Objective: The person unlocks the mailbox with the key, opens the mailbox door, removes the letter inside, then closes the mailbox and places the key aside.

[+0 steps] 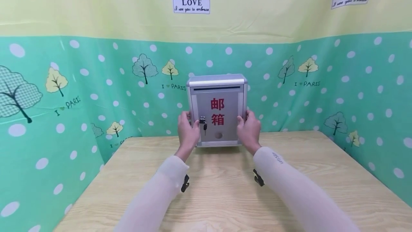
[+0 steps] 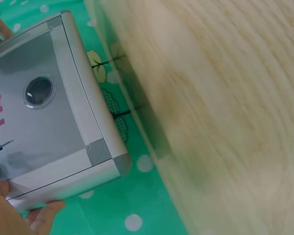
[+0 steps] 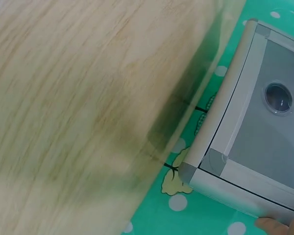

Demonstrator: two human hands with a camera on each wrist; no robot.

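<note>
Two hands (image 1: 189,131) (image 1: 249,130), one metal mailbox (image 1: 217,112), one table (image 1: 222,189)

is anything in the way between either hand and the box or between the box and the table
Nothing visible: the left hand and right hand grip the box by its sides, and no object shows between its bottom and the table.

Held upright between both hands (image 1: 188,131) (image 1: 249,130), clear of the surface (image 1: 222,189): silver-grey mailbox (image 1: 217,111) with closed door (image 1: 229,117), two red characters (image 1: 217,120), slot (image 1: 217,88) near the top, round window (image 1: 218,135) low down, key (image 1: 205,129) hanging below the lock (image 1: 202,120).
</note>
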